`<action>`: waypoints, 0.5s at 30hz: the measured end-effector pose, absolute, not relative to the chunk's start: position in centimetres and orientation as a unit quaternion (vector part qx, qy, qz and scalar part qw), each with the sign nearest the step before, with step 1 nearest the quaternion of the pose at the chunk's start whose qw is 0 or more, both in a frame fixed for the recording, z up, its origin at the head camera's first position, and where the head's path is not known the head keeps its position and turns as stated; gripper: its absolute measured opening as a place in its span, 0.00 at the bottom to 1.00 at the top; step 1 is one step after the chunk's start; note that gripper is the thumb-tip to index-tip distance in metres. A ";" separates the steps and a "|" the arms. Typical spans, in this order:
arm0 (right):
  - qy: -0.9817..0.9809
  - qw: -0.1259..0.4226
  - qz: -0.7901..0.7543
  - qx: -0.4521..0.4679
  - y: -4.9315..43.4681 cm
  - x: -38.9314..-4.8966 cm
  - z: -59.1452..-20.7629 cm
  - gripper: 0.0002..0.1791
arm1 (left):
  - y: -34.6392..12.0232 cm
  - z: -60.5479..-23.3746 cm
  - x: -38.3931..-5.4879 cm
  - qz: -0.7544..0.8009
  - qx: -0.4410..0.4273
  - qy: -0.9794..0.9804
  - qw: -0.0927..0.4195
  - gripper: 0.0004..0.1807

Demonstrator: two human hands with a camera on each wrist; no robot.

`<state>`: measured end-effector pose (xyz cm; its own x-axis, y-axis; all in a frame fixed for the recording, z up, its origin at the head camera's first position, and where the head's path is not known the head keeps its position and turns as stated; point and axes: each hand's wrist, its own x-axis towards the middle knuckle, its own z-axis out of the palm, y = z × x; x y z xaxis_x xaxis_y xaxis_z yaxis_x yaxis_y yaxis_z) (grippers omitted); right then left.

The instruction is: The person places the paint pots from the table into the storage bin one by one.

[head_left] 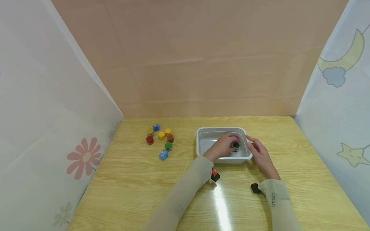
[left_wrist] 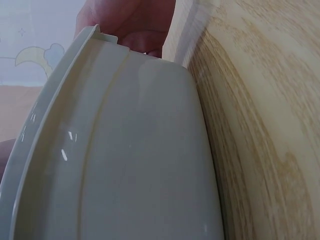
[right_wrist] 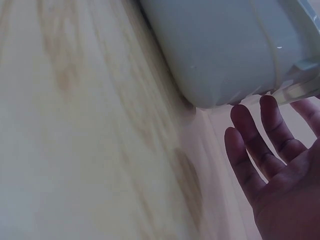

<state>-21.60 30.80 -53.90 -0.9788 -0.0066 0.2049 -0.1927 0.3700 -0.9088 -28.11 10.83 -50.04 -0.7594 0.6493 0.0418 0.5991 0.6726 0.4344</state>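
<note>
Tray: the white tray [head_left: 202, 157] sits on the wooden table [head_left: 130, 186] in front of you, its base flat on the wood.
Your left hand: the left hand [head_left: 223, 146] is inside the tray, toward its right end, fingers bent over beside the jars; you cannot tell from here whether they pinch one.
Jars inside: a black-lidded jar [head_left: 236, 146] stands in the tray's right part, with a purple lid [head_left: 236, 138] just behind it, partly covered by your fingers.
Your right hand: the right hand [head_left: 260, 157] is at the tray's right end, fingers spread and nearly straight, fingertips against the outside.
Loose jars: left of the tray, well apart from it, are a red jar [head_left: 149, 140], a green jar [head_left: 168, 146], a brown jar [head_left: 170, 138], and yellow and blue ones.
Backdrop: a brown sheet [head_left: 185, 64] rises behind the tray.
</note>
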 end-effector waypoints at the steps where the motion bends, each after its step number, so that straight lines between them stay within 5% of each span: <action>1: -0.823 0.084 0.559 0.061 30.8 -21.6 -53.9 0.26 | 10.8 -50.0 -28.1 0.217 0.342 0.912 0.059 0.21; 15: -0.822 0.084 0.560 0.062 30.6 -21.3 -53.7 0.26 | 10.7 -50.3 -28.2 0.236 0.344 0.907 0.061 0.21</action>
